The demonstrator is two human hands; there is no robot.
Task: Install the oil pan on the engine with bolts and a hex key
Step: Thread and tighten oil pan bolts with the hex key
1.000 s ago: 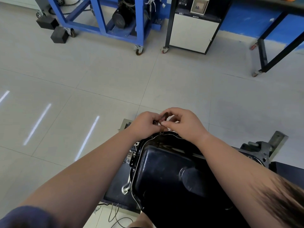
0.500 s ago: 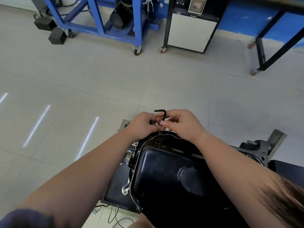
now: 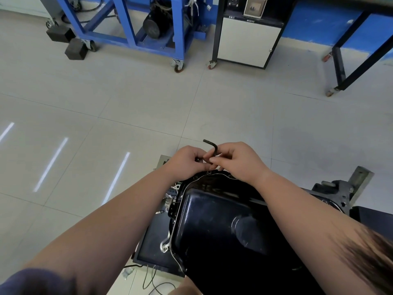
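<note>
Left hand (image 3: 187, 160) and right hand (image 3: 236, 160) pinching hex key (image 3: 214, 149) over oil pan (image 3: 212, 220) rim, bent end now rising clear, cabinet (image 3: 246, 39) lettering unreadable

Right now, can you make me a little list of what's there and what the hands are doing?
Tool: hex key, bent end sticking up
Right hand: pinches the hex key's shaft
Left hand: fingers curled by the key's lower end; what they pinch is hidden
Oil pan: black, sitting on the engine, below both hands
Behind: blue cart and white cabinet on the floor
</note>
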